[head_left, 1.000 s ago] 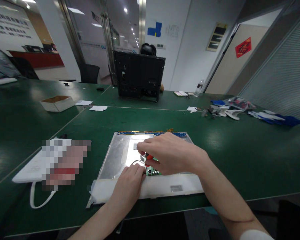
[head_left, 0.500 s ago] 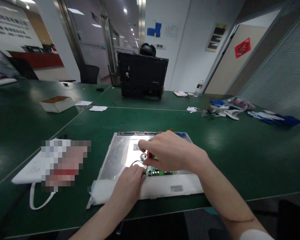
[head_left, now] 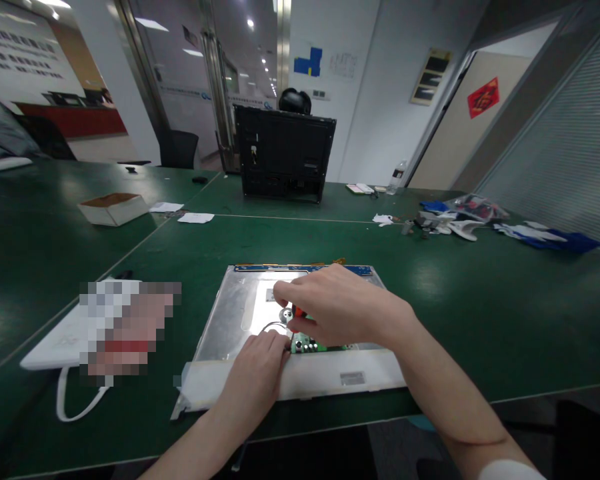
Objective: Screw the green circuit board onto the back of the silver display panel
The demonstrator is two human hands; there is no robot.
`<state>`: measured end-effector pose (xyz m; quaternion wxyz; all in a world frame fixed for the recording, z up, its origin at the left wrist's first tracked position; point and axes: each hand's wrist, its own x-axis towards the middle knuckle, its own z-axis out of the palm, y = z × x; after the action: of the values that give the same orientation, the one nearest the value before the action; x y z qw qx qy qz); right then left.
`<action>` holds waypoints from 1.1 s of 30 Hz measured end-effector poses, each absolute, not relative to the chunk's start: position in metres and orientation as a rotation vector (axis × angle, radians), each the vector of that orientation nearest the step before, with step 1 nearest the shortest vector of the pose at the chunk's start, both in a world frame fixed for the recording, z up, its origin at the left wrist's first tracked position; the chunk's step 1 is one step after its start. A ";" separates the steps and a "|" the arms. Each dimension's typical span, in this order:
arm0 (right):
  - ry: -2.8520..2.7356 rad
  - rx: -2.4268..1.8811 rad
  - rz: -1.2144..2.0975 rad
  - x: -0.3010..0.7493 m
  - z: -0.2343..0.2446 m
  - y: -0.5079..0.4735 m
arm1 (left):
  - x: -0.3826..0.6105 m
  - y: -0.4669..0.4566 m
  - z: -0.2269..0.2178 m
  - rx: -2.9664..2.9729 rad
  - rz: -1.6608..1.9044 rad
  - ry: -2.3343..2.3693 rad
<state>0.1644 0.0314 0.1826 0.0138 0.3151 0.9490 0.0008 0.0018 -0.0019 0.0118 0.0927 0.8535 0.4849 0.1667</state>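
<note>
One silver panel (head_left: 220, 327) lies flat on the green table (head_left: 460, 320), close to its near edge, and I work over it. I have the right hand (head_left: 340, 303) above the panel's right half, thumb and forefinger closed on a red handle (head_left: 298, 311), its lower end hidden from me. Under that hand, towards the panel's near edge, shows a green circuit board (head_left: 307, 345). I hold the left hand (head_left: 260, 357) low, fingers bent and together, fingertips at the board's left edge, beside a thin dark cable (head_left: 275, 324); whether they grip anything I cannot tell. A white strip (head_left: 325, 373) runs along the panel's near edge, a blue strip (head_left: 275, 268) along its far edge. Towards the table's far edge I see a black monitor (head_left: 283, 153) standing upright.
</note>
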 end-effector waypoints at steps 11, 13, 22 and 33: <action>2.975 0.944 -0.073 0.169 0.182 0.031 | 0.001 -0.003 0.009 2.543 0.519 1.414; 2.965 0.963 -0.051 0.168 0.182 0.031 | 0.001 -0.002 0.008 2.550 0.534 1.414; 2.969 0.969 -0.020 0.167 0.182 0.031 | 0.001 -0.004 0.008 2.539 0.522 1.421; 2.973 0.964 -0.014 0.167 0.182 0.032 | 0.001 -0.002 0.008 2.548 0.525 1.429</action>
<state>0.1665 0.0324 0.1823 0.0082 0.3085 0.9512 -0.0044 0.0007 -0.0017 0.0081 0.0865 0.8551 0.4797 0.1764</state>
